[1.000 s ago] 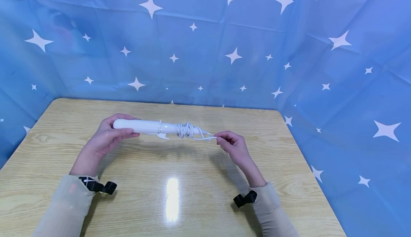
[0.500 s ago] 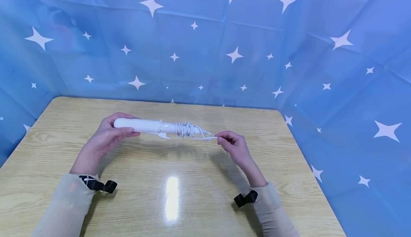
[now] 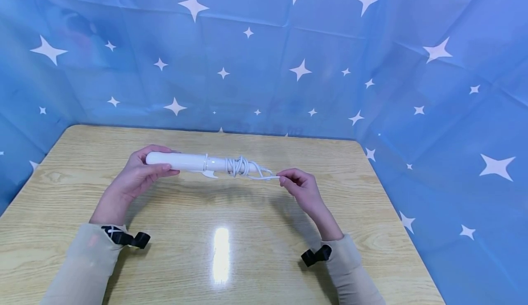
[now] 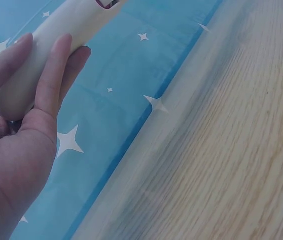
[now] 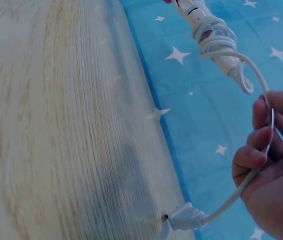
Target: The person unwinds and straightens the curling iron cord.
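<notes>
A white curling iron (image 3: 181, 162) lies level above the table in the head view, its cord (image 3: 238, 167) wound in loops round the handle. My left hand (image 3: 138, 175) grips its thick rounded end, thumb on the near side. In the left wrist view the fingers (image 4: 51, 75) curl along the white barrel (image 4: 76, 30). My right hand (image 3: 303, 190) pinches the cord beyond the handle's tip. Below that hand, in the right wrist view, the free cord end hangs with a white plug (image 5: 186, 217). A small curved lever (image 3: 209, 174) sticks out from the iron's middle.
The wood-grain table (image 3: 177, 259) carries a bright light reflection near its front. Blue cloth (image 3: 264, 52) with white stars hangs behind the table and along its sides. A black camera mount sits on each wrist over light sleeves (image 3: 82, 263).
</notes>
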